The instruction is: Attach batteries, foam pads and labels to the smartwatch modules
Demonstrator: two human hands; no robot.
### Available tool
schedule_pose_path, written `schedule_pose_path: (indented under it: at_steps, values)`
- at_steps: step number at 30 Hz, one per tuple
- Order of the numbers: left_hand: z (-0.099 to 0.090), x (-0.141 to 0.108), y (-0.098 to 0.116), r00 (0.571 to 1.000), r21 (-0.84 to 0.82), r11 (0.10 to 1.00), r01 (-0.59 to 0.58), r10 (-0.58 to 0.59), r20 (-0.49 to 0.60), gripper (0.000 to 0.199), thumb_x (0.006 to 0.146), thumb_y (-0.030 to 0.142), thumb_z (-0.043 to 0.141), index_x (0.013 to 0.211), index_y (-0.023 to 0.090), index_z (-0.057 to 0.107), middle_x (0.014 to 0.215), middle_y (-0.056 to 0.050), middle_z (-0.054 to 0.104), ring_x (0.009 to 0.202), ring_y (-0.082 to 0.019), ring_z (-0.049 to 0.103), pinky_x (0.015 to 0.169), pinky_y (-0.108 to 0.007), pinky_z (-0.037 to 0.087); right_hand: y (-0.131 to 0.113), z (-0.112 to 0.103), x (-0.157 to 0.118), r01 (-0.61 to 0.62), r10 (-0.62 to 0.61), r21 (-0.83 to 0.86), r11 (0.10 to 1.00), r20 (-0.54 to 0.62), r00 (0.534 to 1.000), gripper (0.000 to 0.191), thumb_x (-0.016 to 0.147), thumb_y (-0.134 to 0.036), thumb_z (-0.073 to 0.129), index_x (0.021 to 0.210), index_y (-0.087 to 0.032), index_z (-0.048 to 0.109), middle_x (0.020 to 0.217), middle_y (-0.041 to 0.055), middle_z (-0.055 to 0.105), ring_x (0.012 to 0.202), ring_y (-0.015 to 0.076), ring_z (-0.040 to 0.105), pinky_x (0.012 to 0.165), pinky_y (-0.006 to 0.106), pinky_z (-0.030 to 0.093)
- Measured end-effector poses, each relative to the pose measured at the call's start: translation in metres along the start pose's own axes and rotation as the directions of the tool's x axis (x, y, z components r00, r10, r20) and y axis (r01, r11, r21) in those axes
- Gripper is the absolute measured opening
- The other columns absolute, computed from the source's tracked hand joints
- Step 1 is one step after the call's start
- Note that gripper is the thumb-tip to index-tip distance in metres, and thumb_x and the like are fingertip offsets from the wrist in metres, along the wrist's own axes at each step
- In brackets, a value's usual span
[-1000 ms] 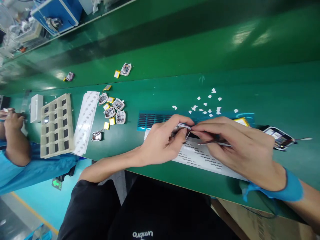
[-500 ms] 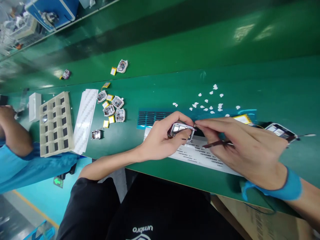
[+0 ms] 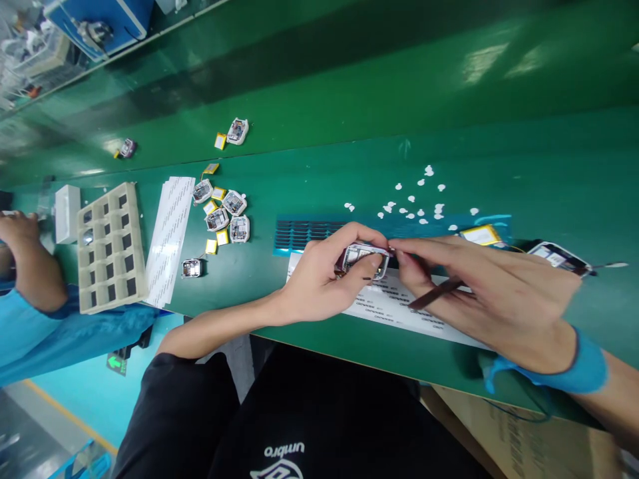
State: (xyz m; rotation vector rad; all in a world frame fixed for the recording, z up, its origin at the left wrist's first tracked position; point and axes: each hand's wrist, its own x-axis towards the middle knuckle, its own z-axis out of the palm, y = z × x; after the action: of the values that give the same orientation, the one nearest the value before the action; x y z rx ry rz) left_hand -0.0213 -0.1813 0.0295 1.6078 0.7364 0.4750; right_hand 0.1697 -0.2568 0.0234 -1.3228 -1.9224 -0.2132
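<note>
My left hand [image 3: 327, 276] is closed around a small open watch case [image 3: 368, 255] whose circuit board shows, with the thumb lying over its face. At the case's right side the thumb and forefinger of my right hand [image 3: 479, 293] are pinched together; whatever is between those fingertips is too small to make out. A slim dark brown tool [image 3: 435, 294] is tucked in the right hand, one end sticking out below the fingers. Beneath both hands lies a white printed sheet [image 3: 399, 313]. Behind the right hand rests a yellow-edged battery [image 3: 480, 235], near another open watch case [image 3: 560, 258].
A blue film with black strips [image 3: 304, 233] lies behind my hands, and several white round stickers [image 3: 411, 199] are scattered beyond. Several open cases [image 3: 234, 202] with batteries sit left, beside white sheets [image 3: 170, 233] and a beige compartment tray [image 3: 110, 249]. A co-worker's arm [image 3: 37, 266] is far left.
The right hand has shifted slightly against the case's side, and the brown tool has tilted, showing more of its length. The left hand keeps its hold. The co-worker's hand has moved a little.
</note>
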Motion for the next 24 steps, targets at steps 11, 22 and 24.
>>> schedule_pose_path:
  at_steps: [11, 22, 24]
  values:
    - [-0.001, 0.002, 0.000, 0.998, -0.126, 0.991, 0.056, -0.056, 0.001, 0.015, 0.101, 0.030, 0.053, 0.107, 0.019, 0.061, 0.086, 0.000, 0.068, 0.063, -0.008, 0.060, 0.060, -0.024, 0.047, 0.001, 0.002, 0.002, -0.036, 0.036, -0.085, 0.996, -0.001, 0.999, 0.012, 0.096, -0.021, 0.075, 0.105, -0.022, 0.067, 0.074, -0.0057, 0.076, 0.052, 0.0076, 0.066, 0.043, 0.024, 0.042]
    - [0.001, -0.002, -0.002, 0.997, -0.055, 0.996, 0.072, -0.073, -0.017, 0.016, 0.103, 0.036, 0.054, 0.105, 0.021, 0.060, 0.074, 0.002, 0.066, 0.055, -0.009, 0.050, 0.055, -0.026, 0.043, -0.006, 0.005, -0.007, -0.155, 0.154, 0.024, 0.988, 0.042, 0.987, 0.029, 0.096, -0.010, 0.069, 0.117, -0.030, 0.070, 0.085, -0.0077, 0.079, 0.057, 0.0103, 0.069, 0.052, 0.025, 0.053]
    - [0.002, -0.002, -0.002, 0.998, -0.040, 0.998, 0.057, -0.058, -0.017, 0.017, 0.103, 0.036, 0.053, 0.107, 0.021, 0.059, 0.075, 0.002, 0.066, 0.055, -0.009, 0.051, 0.053, -0.026, 0.041, -0.007, 0.005, -0.008, -0.191, 0.190, 0.033, 0.981, 0.034, 0.981, 0.021, 0.096, -0.014, 0.072, 0.111, -0.028, 0.070, 0.081, -0.0078, 0.078, 0.057, 0.0090, 0.069, 0.052, 0.023, 0.052]
